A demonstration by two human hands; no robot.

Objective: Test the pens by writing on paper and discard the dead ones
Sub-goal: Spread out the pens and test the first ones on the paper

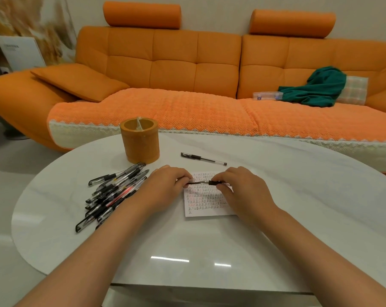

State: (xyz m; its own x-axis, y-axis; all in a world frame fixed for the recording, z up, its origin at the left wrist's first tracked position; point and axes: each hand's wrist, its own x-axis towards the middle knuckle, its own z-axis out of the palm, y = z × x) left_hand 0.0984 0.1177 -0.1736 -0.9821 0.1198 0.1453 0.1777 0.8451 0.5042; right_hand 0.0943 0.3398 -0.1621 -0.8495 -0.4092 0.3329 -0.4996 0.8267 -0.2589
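Here, the person is sitting at a white table (187, 244), and both forearms are reaching in over its near edge. Around the middle of the surface, the left hand (165, 187) and the right hand (243, 188) are meeting above a small paper (209, 210), which is lying flat and carrying rows of small marks. The right hand is pinching the barrel of a black pen (212, 182) with curled fingers, close to the dark grip part. The left hand's fingers are closing together on the cap (191, 182). A short gap with the thin tip is showing between cap and barrel, and whether the cap is coming off or going on cannot be told.

The pen is looking light, stiff and smooth, so it is probably slipping easily between fingers. The grip part near the tip is seeming the sure place to hold for writing, and the cap is likely needing only a straight pull. The paper is thin and may slide under a stroke.

Toward the left edge, a pile of pens (112, 193) is lying loosely crossed, one of them showing red inside. Beyond the paper, a single pen (203, 159) is lying apart, capped. Near the far edge, an orange holder (140, 144) is standing upright. Behind the table, an orange sofa (187, 63) is carrying a green cloth (318, 87).
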